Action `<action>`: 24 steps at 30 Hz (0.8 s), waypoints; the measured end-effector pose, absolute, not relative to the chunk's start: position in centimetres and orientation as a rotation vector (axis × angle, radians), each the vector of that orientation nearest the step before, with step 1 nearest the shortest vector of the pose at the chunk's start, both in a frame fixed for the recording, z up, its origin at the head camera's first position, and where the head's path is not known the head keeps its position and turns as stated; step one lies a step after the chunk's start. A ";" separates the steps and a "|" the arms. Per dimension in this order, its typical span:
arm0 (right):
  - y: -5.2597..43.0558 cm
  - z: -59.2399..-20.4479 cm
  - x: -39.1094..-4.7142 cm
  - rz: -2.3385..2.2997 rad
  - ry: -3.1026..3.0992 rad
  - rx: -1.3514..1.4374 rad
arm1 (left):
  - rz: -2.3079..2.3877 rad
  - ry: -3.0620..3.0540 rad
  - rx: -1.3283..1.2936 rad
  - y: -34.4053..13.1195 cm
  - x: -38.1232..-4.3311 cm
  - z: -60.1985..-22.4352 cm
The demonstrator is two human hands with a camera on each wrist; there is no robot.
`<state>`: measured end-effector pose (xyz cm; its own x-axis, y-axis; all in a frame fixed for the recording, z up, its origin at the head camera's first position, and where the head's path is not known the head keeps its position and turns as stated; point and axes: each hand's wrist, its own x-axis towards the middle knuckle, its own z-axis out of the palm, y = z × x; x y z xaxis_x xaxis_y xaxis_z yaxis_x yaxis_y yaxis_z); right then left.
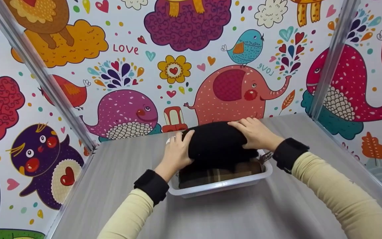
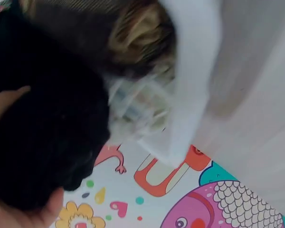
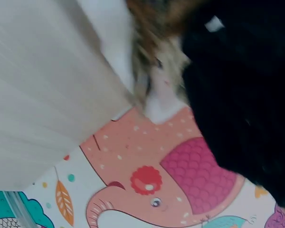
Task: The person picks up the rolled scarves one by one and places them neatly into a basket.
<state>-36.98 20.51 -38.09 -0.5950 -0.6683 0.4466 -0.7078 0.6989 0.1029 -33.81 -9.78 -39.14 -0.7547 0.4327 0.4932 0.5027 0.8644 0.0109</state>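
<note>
A folded black cloth (image 1: 216,141) is held between both hands over a white plastic bin (image 1: 221,186). My left hand (image 1: 176,151) grips its left end, thumb toward me and fingers on the far side. At the other end, my right hand (image 1: 256,134) grips the cloth the same way. Beneath it in the bin lies a brown plaid cloth (image 1: 224,175) with a fringe (image 1: 266,157) at the right. In the left wrist view, a pale patterned item (image 2: 138,107) shows blurred beside the plaid cloth. The right wrist view hides most of the right hand.
The bin stands on a grey wood-grain table (image 1: 128,172) near its back edge. Behind rises a wall panel with cartoon animals (image 1: 174,36). Metal posts (image 1: 38,76) stand at the two back corners, and patterned side panels flank the table.
</note>
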 end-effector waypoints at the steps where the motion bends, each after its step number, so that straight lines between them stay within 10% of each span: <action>1: 20.6 -38.4 -37.1 0.112 -2.407 1.058 | -0.173 -2.506 -0.684 -9.8 -33.8 -39.5; 24: 20.5 -46.7 -35.4 0.517 -2.460 1.098 | -0.242 -2.389 -0.841 -11.5 -32.5 -47.0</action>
